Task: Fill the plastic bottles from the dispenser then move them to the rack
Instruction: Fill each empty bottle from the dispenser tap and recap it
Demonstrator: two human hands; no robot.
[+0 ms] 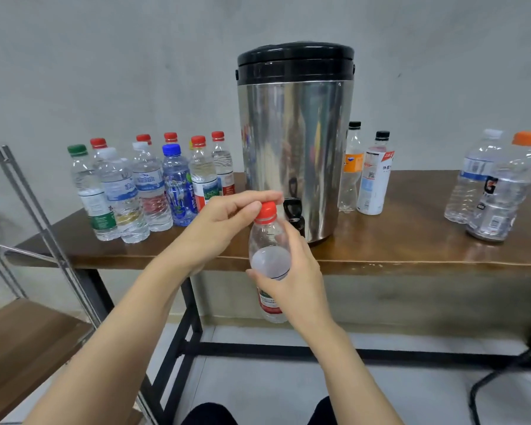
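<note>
Holding the bottle (269, 250) upright in front of the bench (411, 240) edge, just short of the tap (293, 207) at the foot of the dispenser (295, 142). Gripping its clear body with the right hand (292, 277), fingers curled round the middle, printed label showing below the palm. Pinching the red cap (267, 210) from above with the left hand (224, 222), thumb and forefinger closed on it, other fingers loosely bent. Cannot tell whether tightening or loosening, nor read any water level inside. Judging by the cap in place and the tap just beyond the fingertips, either about to open for filling or just sealed.

Expect thin, springy plastic: light when empty, clearly heavier and firmer once full. Squeeze gently with the cap off, or risk buckling the wall and pushing water out of the neck. Take hold round the middle or the shoulder rather than over a wet label, likely slick. Steady near the neck when twisting the cap.

Beyond the left hand and out to its side, a cluster of capped bottles (147, 185) on the bench. Lower and nearer on that same side, the rack (28, 197) with metal posts and a wooden shelf. Beyond the right hand, past the dispenser, two more bottles (374, 179), then a further pair (500, 191) well apart toward the bench end.
</note>
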